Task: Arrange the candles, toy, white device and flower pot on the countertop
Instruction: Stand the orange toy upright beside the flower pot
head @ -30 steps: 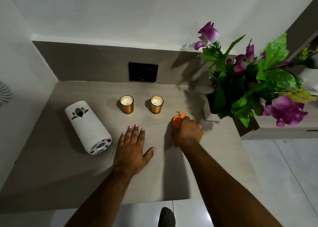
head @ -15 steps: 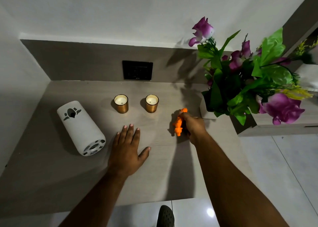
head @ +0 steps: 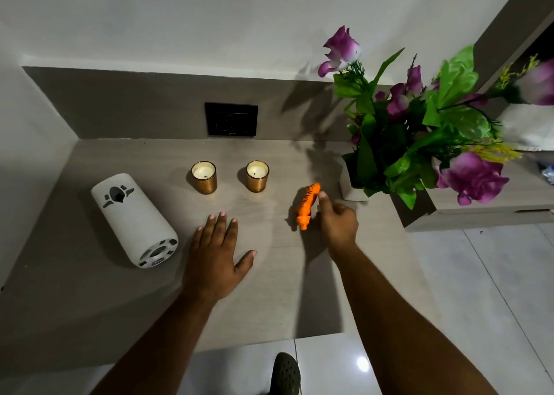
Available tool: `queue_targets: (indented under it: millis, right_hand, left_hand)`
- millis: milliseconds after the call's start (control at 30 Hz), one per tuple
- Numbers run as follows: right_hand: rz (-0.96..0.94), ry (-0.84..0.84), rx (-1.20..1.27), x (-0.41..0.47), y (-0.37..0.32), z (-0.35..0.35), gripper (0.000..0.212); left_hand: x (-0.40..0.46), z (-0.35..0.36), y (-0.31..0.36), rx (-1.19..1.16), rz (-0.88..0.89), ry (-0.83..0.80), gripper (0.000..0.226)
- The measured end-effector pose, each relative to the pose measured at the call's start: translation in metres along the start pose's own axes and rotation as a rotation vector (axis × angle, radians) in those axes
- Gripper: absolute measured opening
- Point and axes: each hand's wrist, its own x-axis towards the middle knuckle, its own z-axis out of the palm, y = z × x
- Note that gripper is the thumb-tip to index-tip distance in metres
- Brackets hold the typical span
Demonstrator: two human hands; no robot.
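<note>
Two gold-glass candles [head: 204, 177] [head: 257, 176] stand side by side mid-countertop [head: 269, 289]. A white cylindrical device [head: 133, 219] lies on its side at the left. An orange striped toy tiger [head: 307, 206] stands right of the candles. My right hand [head: 338, 222] is just right of the toy, fingers loosely curled, one fingertip touching its rear end. My left hand [head: 215, 254] lies flat on the countertop, fingers spread, between device and toy. The white flower pot [head: 350, 186] with purple flowers [head: 419, 131] stands at the right edge, mostly hidden by leaves.
A black socket plate [head: 231, 119] is on the grey backsplash behind the candles. A wall closes the left side. A lower grey unit [head: 494, 209] adjoins on the right. Tiled floor and my shoe [head: 284, 373] lie below the front edge.
My right hand, which covered and gripped the toy, has loosened and drawn back to the right; the toy now stands uncovered on the countertop. My left hand stayed flat.
</note>
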Motion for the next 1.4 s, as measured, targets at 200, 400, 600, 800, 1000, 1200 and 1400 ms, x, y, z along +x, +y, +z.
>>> queue_targets:
  millis: [200, 400, 600, 800, 1000, 1200, 1400]
  right_hand:
    - [-0.601, 0.002, -0.532, -0.075, 0.066, -0.004, 0.034]
    - [-0.786, -0.214, -0.882, -0.119, 0.082, 0.026, 0.079]
    - [-0.804, -0.337, -1.001, -0.12, 0.071, 0.045, 0.09]
    - [-0.824, -0.375, -1.003, -0.108, 0.052, 0.069, 0.091]
    - [-0.833, -0.365, -1.011, -0.104, 0.048, 0.074, 0.093]
    - [-0.836, -0.339, -1.006, -0.101, 0.05, 0.078, 0.093]
    - [-0.82, -0.343, -1.015, -0.094, 0.043, 0.084, 0.093]
  left_hand:
    - [-0.009, -0.001, -0.001, 0.023, 0.011, -0.007, 0.083]
    - [-0.043, -0.003, -0.005, 0.028, 0.029, -0.033, 0.079]
    - [-0.091, -0.017, -0.011, -0.031, 0.051, 0.113, 0.051]
    - [-0.072, -0.069, -0.036, -0.094, -0.237, 0.513, 0.037]
    - [0.008, -0.117, -0.084, -0.864, -1.049, 0.21, 0.093]
    - [0.024, -0.114, -0.104, -1.217, -1.169, 0.021, 0.072]
    - [0.039, -0.113, -0.107, -1.024, -1.003, 0.338, 0.085]
